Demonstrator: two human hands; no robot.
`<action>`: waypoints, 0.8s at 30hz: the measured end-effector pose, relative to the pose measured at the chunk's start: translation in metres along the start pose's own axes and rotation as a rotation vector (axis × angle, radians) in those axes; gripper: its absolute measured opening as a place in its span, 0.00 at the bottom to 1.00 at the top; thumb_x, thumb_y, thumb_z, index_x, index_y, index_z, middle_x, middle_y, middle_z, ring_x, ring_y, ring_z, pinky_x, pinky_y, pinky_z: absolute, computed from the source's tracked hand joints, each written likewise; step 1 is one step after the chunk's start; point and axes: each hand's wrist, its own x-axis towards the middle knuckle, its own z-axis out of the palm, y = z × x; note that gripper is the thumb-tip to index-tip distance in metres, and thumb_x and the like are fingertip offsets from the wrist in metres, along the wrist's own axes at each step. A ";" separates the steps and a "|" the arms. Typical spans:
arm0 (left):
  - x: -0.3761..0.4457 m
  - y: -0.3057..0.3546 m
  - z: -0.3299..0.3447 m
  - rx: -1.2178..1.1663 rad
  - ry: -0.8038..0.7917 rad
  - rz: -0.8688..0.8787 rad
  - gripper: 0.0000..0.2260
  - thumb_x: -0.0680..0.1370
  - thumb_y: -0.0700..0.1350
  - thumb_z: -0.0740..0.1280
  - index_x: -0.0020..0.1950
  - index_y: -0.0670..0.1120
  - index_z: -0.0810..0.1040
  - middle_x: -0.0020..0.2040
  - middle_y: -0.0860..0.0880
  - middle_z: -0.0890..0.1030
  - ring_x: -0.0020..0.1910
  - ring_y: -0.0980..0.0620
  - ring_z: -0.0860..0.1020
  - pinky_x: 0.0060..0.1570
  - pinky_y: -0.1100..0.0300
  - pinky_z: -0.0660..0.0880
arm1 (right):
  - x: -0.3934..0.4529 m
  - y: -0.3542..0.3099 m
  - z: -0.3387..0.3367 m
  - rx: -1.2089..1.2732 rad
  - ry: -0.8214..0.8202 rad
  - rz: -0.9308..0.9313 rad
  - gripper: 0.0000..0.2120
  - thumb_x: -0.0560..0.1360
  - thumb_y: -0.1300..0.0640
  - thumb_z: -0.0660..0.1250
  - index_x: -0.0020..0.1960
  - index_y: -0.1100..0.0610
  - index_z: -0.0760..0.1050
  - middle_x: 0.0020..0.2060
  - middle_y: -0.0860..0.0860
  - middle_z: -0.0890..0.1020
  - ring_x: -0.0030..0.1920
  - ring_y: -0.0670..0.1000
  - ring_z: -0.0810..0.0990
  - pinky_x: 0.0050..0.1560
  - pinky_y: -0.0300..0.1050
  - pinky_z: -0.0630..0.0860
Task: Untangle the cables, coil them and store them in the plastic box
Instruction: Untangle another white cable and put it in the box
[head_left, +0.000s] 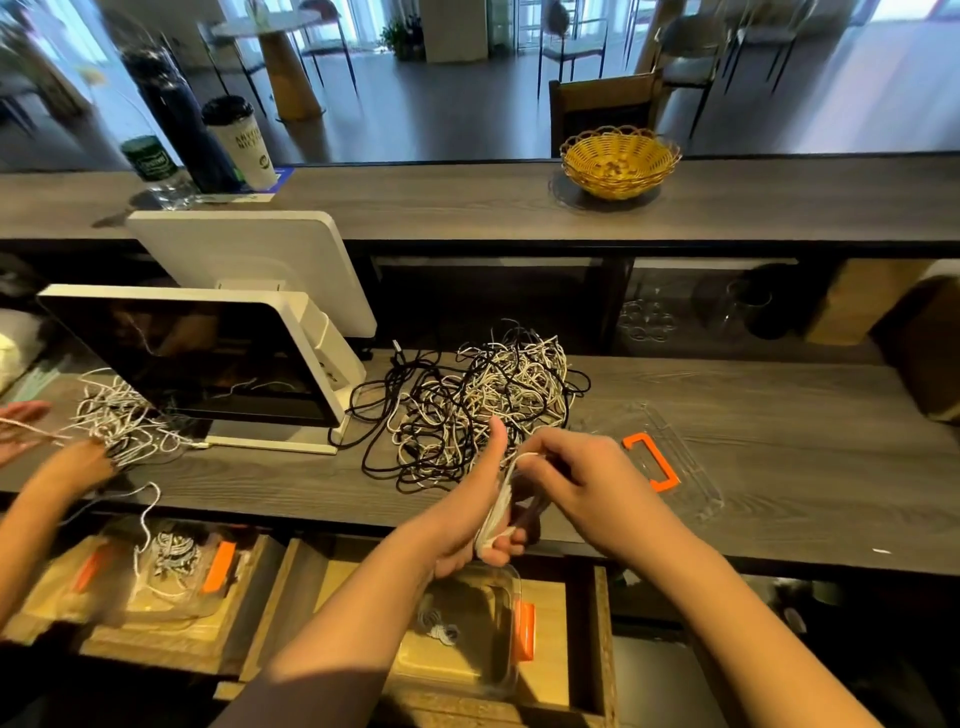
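The work surface is a long dark wood-grain counter (753, 447) with a raised upper shelf (441, 202) of the same finish behind it. On the counter, near centre, lies a tangled heap of black and white cables (483, 400), just beside the white base of a point-of-sale terminal (208, 358) whose dark screen faces the person. The left hand (478, 509) grips a white cable coil (498, 506), fingers curled round the bundle and thumb raised; the right hand (576, 473) pinches the cable's free end close above the coil, touching it. Below the counter edge, in an open wooden drawer (602, 639), sits the plastic box (467, 629), clear with an orange latch, holding a small coiled cable. Its clear lid (670, 462) with an orange handle lies on the counter to the right of the hands. At far left a second person's hands (78, 462) work a smaller cable tangle (119, 415), with another clear box (171, 566) in a drawer beneath. The upper shelf carries a yellow wicker basket (621, 161), a lidded paper cup (241, 143) and a water bottle (156, 171). Beyond lies an open room with grey flooring, chairs and a round table (275, 41).
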 end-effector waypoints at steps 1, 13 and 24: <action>-0.002 0.000 0.000 -0.014 -0.061 -0.021 0.43 0.67 0.82 0.47 0.48 0.44 0.73 0.33 0.48 0.71 0.29 0.56 0.65 0.24 0.69 0.59 | 0.001 0.003 -0.001 -0.008 0.006 0.011 0.05 0.79 0.53 0.66 0.49 0.50 0.80 0.38 0.46 0.84 0.41 0.44 0.82 0.47 0.51 0.80; -0.020 0.003 -0.010 0.156 0.195 0.314 0.18 0.81 0.60 0.55 0.64 0.54 0.77 0.46 0.46 0.85 0.36 0.56 0.80 0.32 0.64 0.73 | 0.002 0.029 0.005 0.409 0.221 0.270 0.11 0.75 0.52 0.72 0.42 0.60 0.80 0.27 0.46 0.74 0.28 0.43 0.68 0.32 0.38 0.66; -0.009 0.002 0.007 -0.288 0.300 0.443 0.23 0.79 0.65 0.52 0.63 0.62 0.82 0.65 0.50 0.81 0.68 0.47 0.75 0.70 0.43 0.69 | -0.001 0.000 0.048 0.569 -0.141 0.248 0.08 0.79 0.51 0.67 0.46 0.53 0.81 0.28 0.41 0.79 0.30 0.36 0.74 0.36 0.31 0.69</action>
